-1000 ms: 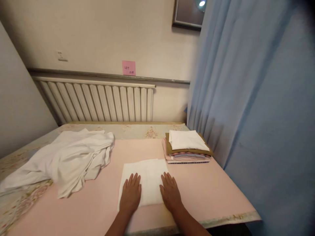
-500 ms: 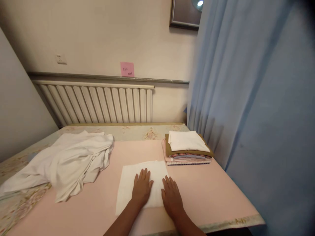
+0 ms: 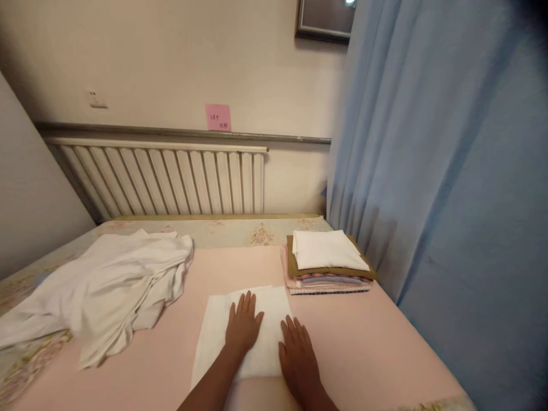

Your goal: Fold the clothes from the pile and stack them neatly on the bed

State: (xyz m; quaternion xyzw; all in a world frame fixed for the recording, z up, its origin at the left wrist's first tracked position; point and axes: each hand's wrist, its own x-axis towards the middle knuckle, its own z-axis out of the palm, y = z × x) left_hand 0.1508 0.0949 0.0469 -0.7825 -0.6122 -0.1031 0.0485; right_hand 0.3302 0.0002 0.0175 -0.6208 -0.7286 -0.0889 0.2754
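Note:
A white folded cloth (image 3: pixel 268 319) lies flat on the pink sheet (image 3: pixel 363 354) in front of me. My left hand (image 3: pixel 244 321) rests palm down on the middle of this cloth, fingers spread. At the cloth's right edge, my right hand (image 3: pixel 298 351) lies flat too, partly on the cloth, its fingers stretched out. Neither hand grips anything. Parts of the cloth are hidden under my hands and left forearm.
Left of the cloth lies a crumpled heap of white fabric (image 3: pixel 124 279). At the back right is a stack of folded fabrics (image 3: pixel 329 251), white on top. A blue curtain (image 3: pixel 411 142) hangs along the right; a radiator (image 3: pixel 180 177) stands behind the bed.
The view has shifted slightly, so the bed things sit a little lower. Both hands stay flat in nearly the same places on the cloth.

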